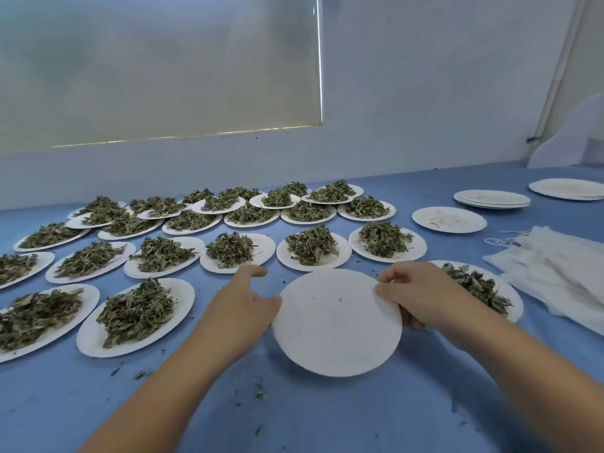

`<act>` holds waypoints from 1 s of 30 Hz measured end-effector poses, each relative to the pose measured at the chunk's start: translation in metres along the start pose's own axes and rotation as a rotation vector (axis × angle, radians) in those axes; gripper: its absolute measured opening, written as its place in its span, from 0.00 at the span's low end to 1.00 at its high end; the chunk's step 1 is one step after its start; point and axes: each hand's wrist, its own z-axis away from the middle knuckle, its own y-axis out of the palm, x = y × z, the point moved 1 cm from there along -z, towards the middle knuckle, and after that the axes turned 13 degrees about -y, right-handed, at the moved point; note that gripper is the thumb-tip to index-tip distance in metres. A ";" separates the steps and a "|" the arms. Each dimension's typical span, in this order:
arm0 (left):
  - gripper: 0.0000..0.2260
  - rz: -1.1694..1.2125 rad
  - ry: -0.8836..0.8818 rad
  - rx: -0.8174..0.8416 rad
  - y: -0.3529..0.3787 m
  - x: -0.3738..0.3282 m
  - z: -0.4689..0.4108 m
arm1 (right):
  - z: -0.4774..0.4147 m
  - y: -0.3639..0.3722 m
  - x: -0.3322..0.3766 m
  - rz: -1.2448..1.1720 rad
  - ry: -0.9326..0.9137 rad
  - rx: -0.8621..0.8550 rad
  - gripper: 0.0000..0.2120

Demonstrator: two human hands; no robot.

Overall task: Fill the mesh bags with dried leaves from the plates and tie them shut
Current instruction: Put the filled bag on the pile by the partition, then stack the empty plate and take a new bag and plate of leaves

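A blue desk (327, 420) carries rows of white paper plates (341, 258), each heaped with dried leaves (310, 245), across its left and middle. To the right lie an empty plate (449, 220), a small stack of plates (492, 198) and another plate (567, 189) beyond. White mesh bags (555, 269) lie piled at the right edge. Leaf crumbs (140, 374) dot the near surface.

A small herb-packing workroom: rows of white paper plates heaped with dried green leaves (230, 249) cover a blue desk (294, 413) (plain white walls (425, 93) behind).

Between left grip (243, 302) and right grip (415, 295): plate (336, 325); leaf plates (265, 247) left and beyond; bags (555, 273) right; stack (492, 199) beyond bags, on tabletop (294, 416).
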 end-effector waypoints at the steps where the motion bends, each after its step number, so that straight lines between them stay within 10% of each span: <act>1: 0.16 0.097 0.005 0.015 0.003 -0.011 -0.006 | -0.003 -0.010 -0.002 -0.093 0.032 -0.034 0.03; 8: 0.09 0.532 -0.023 0.122 0.049 -0.064 -0.037 | -0.032 -0.090 -0.021 -0.531 0.132 -0.231 0.03; 20: 0.06 -0.034 0.323 0.126 0.095 -0.045 -0.031 | -0.125 -0.148 -0.095 -0.738 0.285 -0.684 0.07; 30: 0.05 -0.199 0.389 0.135 0.098 -0.043 -0.030 | -0.125 -0.159 -0.102 -0.454 0.345 -0.652 0.07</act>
